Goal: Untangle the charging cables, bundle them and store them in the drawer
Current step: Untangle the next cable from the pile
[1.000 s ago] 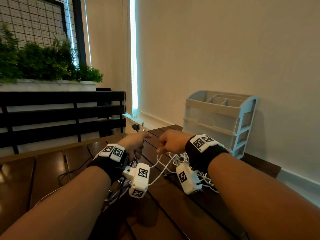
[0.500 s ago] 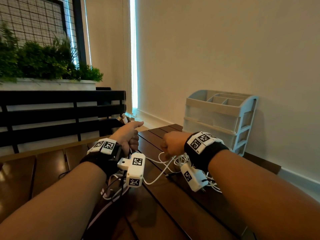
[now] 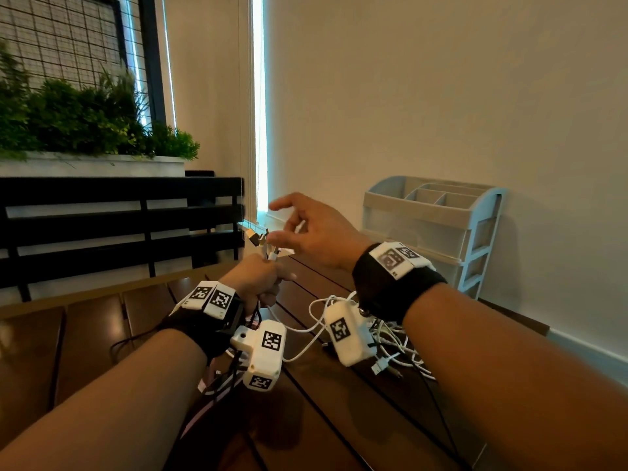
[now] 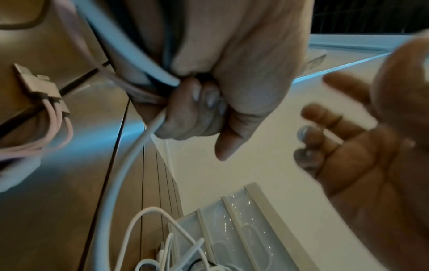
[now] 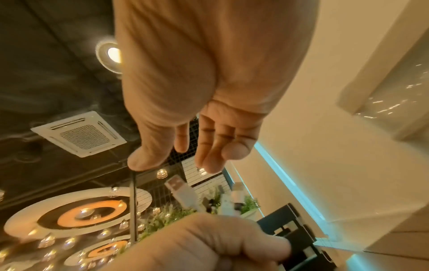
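Note:
My left hand (image 3: 260,278) is a fist round a bunch of white and pink charging cables (image 4: 148,69), raised above the table. Their plug ends (image 3: 263,243) stick up out of the fist; a white USB plug (image 5: 180,190) shows clearly in the right wrist view. My right hand (image 3: 306,229) hovers just above and right of those plugs with fingers spread, holding nothing. A tangle of white cables (image 3: 390,345) lies on the table under my right wrist. The pale drawer unit (image 3: 431,229) stands by the wall at the right, its drawers shut.
The dark wooden slatted table (image 3: 102,334) runs to the wall at right. A thin black cable (image 3: 129,341) trails over its left part. A black slatted bench (image 3: 102,215) and a planter with green plants (image 3: 85,124) stand behind.
My left hand has lifted the cable bunch higher. My right hand let go of the white cable it was pulling, rose from the table and opened above the plug ends.

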### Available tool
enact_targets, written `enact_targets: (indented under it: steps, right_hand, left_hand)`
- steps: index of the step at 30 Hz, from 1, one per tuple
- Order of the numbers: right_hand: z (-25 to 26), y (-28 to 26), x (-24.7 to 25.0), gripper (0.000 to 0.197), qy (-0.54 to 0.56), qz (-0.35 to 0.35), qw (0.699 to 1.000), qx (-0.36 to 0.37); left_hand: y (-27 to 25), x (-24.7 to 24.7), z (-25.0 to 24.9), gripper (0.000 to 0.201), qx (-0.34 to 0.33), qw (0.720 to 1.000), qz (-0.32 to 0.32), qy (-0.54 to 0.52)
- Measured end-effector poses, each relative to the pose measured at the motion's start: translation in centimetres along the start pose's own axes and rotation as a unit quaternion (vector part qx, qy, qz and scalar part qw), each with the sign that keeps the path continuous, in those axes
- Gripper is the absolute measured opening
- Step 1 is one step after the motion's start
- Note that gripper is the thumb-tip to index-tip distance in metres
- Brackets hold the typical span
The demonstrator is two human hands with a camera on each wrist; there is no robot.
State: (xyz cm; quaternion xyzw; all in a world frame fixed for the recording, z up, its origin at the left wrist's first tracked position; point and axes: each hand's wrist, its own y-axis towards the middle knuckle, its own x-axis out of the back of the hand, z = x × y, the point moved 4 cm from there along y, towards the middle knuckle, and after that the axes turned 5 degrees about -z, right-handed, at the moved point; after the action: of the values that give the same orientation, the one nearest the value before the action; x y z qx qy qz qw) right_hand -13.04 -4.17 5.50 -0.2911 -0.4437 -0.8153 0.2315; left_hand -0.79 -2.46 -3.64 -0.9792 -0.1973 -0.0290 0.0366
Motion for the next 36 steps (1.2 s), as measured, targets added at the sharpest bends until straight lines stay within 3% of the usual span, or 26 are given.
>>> enact_targets:
  steps: [4,9,14,17,19,24,27,31,34,36]
  right_hand:
    - [1.5,1.0,-1.0,0.016,-0.07,0.027,0.996,0.054]
    - [0.2,1.8,-0.7,0.008,-0.051,-0.015,0.998,-0.028]
    - [0.1,1.4,-0.3,0.013,-0.106,-0.023,0.994,-0.011]
    - [0.3,0.9,-1.0,0.037,-0.034,0.047,0.998,-0.009]
    - [0.3,0.6,-1.9,0.036,-0.011,0.098,0.995,-0.009]
    - [0.0,0.7,-1.7,0.026,0.049,0.042,0.998,-0.018]
    - [0.0,0.7,-1.5,0.028,0.03,0.065,0.997,-0.019]
    - [-1.0,0.1,-1.1,0.034,0.134,0.036,0.985,-0.098]
    - [-2.7,-2.1,-2.7,0.064,0.128,0.2,0.957,-0.165]
    - [-3.2,-3.8,-4.1,0.05,0.046,0.314,0.935,-0.158]
  left_hand:
    - [-0.8,-0.9,-0.4,0.03,-0.009,0.999,0.03,0.015]
    - [-1.5,-1.2,-0.7,0.035,-0.013,0.999,0.036,-0.017]
    - [-2.1,-1.4,-0.7,0.041,-0.012,0.999,0.043,0.005]
    - [-2.2,-2.2,-1.1,0.039,-0.02,0.998,0.058,-0.005]
    - [-2.5,-2.7,-1.3,0.04,-0.006,0.997,0.076,0.001]
    - [-3.1,-2.7,-1.8,0.038,-0.043,0.996,0.08,0.006]
    - [-3.2,-2.7,-1.9,0.039,-0.047,0.995,0.085,-0.016]
    - [-2.9,-2.0,-2.9,0.037,-0.077,0.991,0.06,-0.093]
    - [-2.5,-0.6,-4.2,0.046,-0.081,0.981,0.079,-0.161]
    - [-2.3,0.3,-4.8,0.051,-0.08,0.977,0.092,-0.173]
